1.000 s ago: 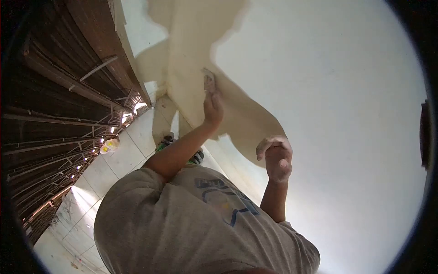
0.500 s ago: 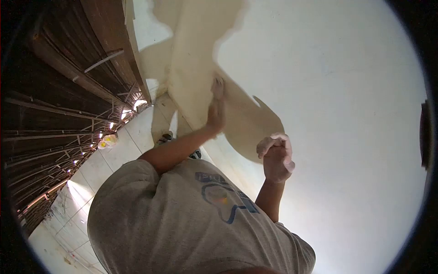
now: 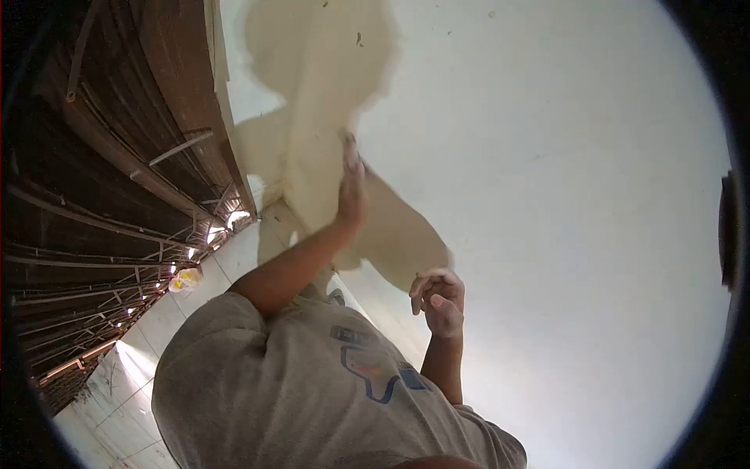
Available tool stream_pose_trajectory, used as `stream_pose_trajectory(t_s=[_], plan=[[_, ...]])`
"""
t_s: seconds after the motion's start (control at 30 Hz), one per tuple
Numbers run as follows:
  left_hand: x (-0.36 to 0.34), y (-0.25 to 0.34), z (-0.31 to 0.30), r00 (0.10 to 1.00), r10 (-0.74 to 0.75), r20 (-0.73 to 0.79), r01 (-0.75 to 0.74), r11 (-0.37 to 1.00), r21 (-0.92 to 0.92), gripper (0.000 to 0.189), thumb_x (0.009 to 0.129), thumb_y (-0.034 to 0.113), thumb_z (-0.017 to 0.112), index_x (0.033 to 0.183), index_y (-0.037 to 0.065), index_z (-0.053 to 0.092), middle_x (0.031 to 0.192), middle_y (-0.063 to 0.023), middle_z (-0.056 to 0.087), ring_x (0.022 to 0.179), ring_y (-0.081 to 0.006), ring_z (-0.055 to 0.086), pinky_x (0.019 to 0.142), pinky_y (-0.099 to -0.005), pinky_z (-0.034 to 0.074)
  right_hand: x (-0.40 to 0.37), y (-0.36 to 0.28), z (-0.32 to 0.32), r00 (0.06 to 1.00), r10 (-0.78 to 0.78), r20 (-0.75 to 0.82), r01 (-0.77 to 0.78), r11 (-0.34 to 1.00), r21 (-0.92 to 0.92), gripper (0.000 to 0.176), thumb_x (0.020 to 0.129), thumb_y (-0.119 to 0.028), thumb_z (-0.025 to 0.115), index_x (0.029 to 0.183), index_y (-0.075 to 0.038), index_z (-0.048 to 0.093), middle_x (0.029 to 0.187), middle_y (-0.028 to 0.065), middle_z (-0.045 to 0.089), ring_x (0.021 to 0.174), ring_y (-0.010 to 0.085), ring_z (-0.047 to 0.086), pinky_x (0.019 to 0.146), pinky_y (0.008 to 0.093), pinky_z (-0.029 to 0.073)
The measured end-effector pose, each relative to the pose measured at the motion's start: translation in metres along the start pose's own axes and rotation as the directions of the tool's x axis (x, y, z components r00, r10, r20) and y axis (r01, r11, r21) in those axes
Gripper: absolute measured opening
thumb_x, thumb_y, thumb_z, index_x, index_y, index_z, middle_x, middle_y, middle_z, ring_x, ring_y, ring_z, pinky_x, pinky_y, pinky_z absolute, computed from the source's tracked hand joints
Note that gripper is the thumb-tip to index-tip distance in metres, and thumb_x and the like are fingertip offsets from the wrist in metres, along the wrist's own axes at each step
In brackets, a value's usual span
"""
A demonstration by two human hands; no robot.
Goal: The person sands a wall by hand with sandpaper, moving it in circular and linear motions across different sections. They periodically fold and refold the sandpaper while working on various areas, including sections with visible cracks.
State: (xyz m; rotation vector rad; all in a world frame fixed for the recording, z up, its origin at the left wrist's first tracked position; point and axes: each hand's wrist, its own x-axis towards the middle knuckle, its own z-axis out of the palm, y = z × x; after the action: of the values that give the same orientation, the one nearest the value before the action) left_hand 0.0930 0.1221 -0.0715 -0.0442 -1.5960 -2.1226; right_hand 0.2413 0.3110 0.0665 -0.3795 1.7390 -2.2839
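My left hand (image 3: 352, 184) is raised at the pale wall (image 3: 547, 227), seen nearly edge-on, with its fingers stretched out flat. It looks to be at or very near the surface; exact contact cannot be made out. Lower and to the right, my right hand (image 3: 439, 303) is held up before the wall, its fingers loosely bent and apart, and no object shows in it. Both hands look dusted with something pale. The shadow (image 3: 406, 227) of my head and arms falls across the wall.
A dark slatted wall or screen (image 3: 109, 164) curves along the left side. Below it are floor tiles (image 3: 133, 406) and a white and yellow bag-like item (image 3: 185, 280). A dark object (image 3: 728, 230) stands at the right edge. Small dark marks (image 3: 359, 40) show high on the wall.
My left hand has moved slightly left and down. My right hand has moved down and left, its fingers still bent. The shadow has shifted left, and small marks now show at the top.
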Motion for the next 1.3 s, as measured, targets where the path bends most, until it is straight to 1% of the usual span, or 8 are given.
stream_pose_trajectory(t_s=[0.17,0.33,0.5,0.83,0.9,1.07,1.17,1.3], plan=[[-0.078,-0.014,0.021,0.983,-0.043,0.177,0.052,0.998,-0.048,0.061,0.113,0.029,0.026,0.161,-0.005,0.007,0.17,-0.0201,0.006,0.158,-0.0288,0.005,0.128,-0.0413,0.005,0.0,-0.007,0.002,1.0,0.031,-0.004,-0.031,0.999,-0.01,0.051,0.083,-0.03,0.074,0.115,0.008,0.062,0.081,0.0163,0.066,0.045,0.0132,0.052,0.039,0.0225,0.039],[0.018,-0.053,-0.009,0.991,0.116,-0.067,-0.068,0.865,0.497,0.056,0.113,0.025,0.027,0.159,-0.006,0.018,0.168,-0.0236,0.009,0.157,-0.034,0.006,0.128,-0.0413,0.009,-0.009,-0.007,-0.002,0.999,0.021,-0.026,-0.021,0.999,-0.033,0.053,0.082,-0.029,0.075,0.116,0.009,0.061,0.082,0.0158,0.066,0.043,0.0119,0.051,0.038,0.0219,0.038],[0.073,-0.037,-0.033,0.978,-0.089,-0.19,0.12,0.98,0.159,0.055,0.112,0.023,0.03,0.157,-0.008,0.023,0.168,-0.0236,0.011,0.157,-0.0336,0.009,0.128,-0.0415,0.01,-0.013,-0.006,-0.002,0.991,0.07,-0.117,-0.074,0.997,-0.028,0.053,0.079,-0.03,0.081,0.113,0.007,0.064,0.081,0.0139,0.066,0.049,0.0114,0.054,0.04,0.0217,0.04],[-0.063,-0.054,-0.003,0.928,0.137,0.347,-0.279,0.871,0.403,0.057,0.11,0.02,0.03,0.159,-0.006,0.018,0.17,-0.024,0.003,0.158,-0.0368,0.003,0.127,-0.044,0.009,-0.007,-0.005,-0.002,0.976,0.157,-0.153,-0.165,0.985,-0.045,0.044,0.077,-0.008,0.073,0.118,0.004,0.064,0.081,0.0132,0.065,0.055,0.0107,0.053,0.046,0.0217,0.041],[-0.036,-0.078,0.005,0.994,0.028,0.109,-0.02,0.997,-0.071,0.057,0.111,0.022,0.029,0.16,-0.005,0.017,0.17,-0.0232,0.003,0.157,-0.0376,0.003,0.127,-0.0445,0.007,-0.002,-0.001,0.0,0.988,0.083,-0.133,-0.102,0.984,-0.146,0.063,0.082,-0.034,0.079,0.127,0.005,0.057,0.078,0.0123,0.065,0.044,0.0084,0.047,0.04,0.0202,0.034],[0.073,-0.042,-0.035,0.992,0.066,-0.109,-0.017,0.918,0.396,0.059,0.112,0.027,0.028,0.161,-0.004,0.015,0.171,-0.0175,0.009,0.158,-0.0315,0.004,0.128,-0.0418,0.003,0.002,-0.012,0.002,0.991,0.042,-0.13,-0.061,0.988,-0.144,0.075,0.081,-0.035,0.078,0.139,0.001,0.048,0.078,0.0123,0.064,0.042,0.0084,0.046,0.039,0.0208,0.03],[0.1,-0.066,-0.053,0.984,-0.172,-0.044,0.164,0.975,-0.146,0.066,0.112,0.034,0.029,0.161,-0.003,0.007,0.171,-0.0179,0.005,0.158,-0.0249,0.004,0.128,-0.0377,0.003,0.0,-0.006,-0.01,0.99,0.056,-0.128,-0.071,0.99,-0.121,0.078,0.082,-0.036,0.077,0.143,-0.001,0.045,0.078,0.0121,0.064,0.041,0.0085,0.044,0.04,0.021,0.03],[0.024,-0.009,0.022,0.98,0.168,-0.11,-0.158,0.983,0.092,0.062,0.112,0.032,0.03,0.161,-0.003,0.013,0.171,-0.0175,0.007,0.158,-0.0306,0.002,0.127,-0.0421,0.001,-0.005,-0.002,-0.014,0.99,0.109,-0.093,-0.12,0.985,-0.126,0.077,0.083,-0.031,0.076,0.146,-0.001,0.042,0.081,0.0109,0.064,0.048,0.0084,0.047,0.044,0.0209,0.034]])
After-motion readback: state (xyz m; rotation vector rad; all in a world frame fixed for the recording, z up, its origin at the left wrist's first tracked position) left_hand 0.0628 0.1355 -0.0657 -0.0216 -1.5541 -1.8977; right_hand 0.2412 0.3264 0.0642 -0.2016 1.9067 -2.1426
